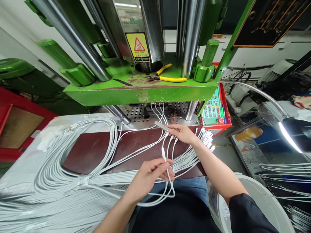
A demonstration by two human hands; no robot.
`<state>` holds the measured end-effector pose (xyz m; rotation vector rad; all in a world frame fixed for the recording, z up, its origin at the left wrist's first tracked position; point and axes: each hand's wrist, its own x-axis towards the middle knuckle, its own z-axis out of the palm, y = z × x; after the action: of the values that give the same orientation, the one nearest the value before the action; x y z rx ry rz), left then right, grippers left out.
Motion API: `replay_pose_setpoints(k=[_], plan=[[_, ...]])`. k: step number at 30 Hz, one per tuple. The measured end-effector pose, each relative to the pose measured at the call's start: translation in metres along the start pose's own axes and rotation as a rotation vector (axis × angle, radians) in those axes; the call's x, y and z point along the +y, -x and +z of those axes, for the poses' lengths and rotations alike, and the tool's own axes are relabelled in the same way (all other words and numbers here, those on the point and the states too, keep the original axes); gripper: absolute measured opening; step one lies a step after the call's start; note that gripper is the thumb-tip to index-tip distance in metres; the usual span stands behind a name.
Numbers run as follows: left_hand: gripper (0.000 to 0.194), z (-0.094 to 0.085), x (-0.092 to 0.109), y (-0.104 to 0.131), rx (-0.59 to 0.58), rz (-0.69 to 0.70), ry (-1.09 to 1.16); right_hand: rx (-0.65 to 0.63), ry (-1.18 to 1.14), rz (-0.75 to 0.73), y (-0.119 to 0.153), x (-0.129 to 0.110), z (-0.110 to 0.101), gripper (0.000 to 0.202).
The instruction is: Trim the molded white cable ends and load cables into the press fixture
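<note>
My left hand is closed on a white cable, with the cable's white connector end sticking up past the fingertips. Farther forward, my right hand pinches a flat metal bar that points to the left. Several white cable ends hang just below the right fingers; whether they are fixed to the bar I cannot tell. Behind the bar, thin white cables run into a dark mold under the press. A coiled bundle of white cables lies to the left, its ends fanned out at the right.
A green press with steel columns stands in front. Yellow-handled pliers rest on its ledge. Under the cables is a dark red board. To the right are a control panel, a lamp and a white bin.
</note>
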<state>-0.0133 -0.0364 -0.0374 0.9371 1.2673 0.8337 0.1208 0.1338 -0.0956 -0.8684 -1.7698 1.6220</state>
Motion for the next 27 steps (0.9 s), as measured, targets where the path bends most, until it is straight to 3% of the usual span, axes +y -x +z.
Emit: replay_pose_setpoints(k=[4,8,10,13,17,21,27], plan=[[0.028,0.000,-0.001,0.002,0.017,0.058,0.021,0.018,-0.120,-0.029,-0.001,0.004,0.001,0.043],[0.024,-0.017,0.017,0.009,0.317,0.316,0.263,0.023,-0.149,-0.002,-0.003,0.007,0.002,0.040],[0.024,-0.025,0.026,0.012,0.391,0.375,0.326,0.058,-0.155,0.005,-0.003,0.008,0.002,0.039],[0.028,-0.026,0.026,0.011,0.347,0.285,0.276,0.133,-0.173,-0.004,-0.004,0.008,0.001,0.040],[0.024,-0.008,0.002,0.002,0.227,0.125,0.148,0.186,-0.218,-0.007,-0.005,0.007,0.001,0.043],[0.019,0.005,-0.011,-0.008,0.308,0.206,0.026,0.182,-0.190,-0.032,-0.003,0.004,0.003,0.043],[0.016,-0.017,0.022,-0.001,0.226,0.227,0.245,0.048,-0.045,-0.028,0.000,0.003,0.004,0.040]])
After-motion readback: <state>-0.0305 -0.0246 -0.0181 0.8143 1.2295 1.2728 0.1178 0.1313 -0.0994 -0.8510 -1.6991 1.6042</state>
